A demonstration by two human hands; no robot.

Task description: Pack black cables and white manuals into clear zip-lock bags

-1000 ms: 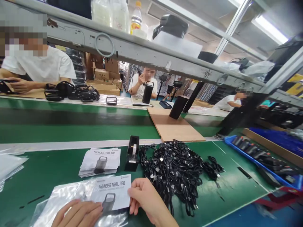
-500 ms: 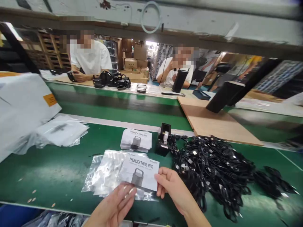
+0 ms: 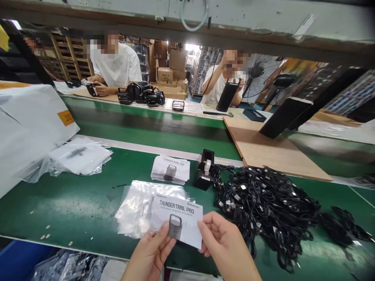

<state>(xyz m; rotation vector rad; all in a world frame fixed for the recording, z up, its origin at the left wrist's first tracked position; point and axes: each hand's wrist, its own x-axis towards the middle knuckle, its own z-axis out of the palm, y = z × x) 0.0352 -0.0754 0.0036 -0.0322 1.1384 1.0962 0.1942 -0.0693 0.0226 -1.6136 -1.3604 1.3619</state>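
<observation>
A white printed manual reading "THUNDERTRAIL PRO", with a picture of a speaker, is held up close to me. My left hand grips its lower left edge, thumb on the front. At its right edge, my right hand pinches it between thumb and fingers. Clear plastic bags lie partly under and left of the manual. Behind them sits a stack of the same manuals, beside a black tape dispenser.
A tangled heap of black cables covers the right of the green table. At left are more plastic bags and a large white sack. A wooden board bridges toward the far bench, where two people in white shirts handle dark devices.
My left hand has closed on the manual's lower left edge, its thumb now on the front. The manual has come slightly nearer and tilted. The view has shifted a little.
</observation>
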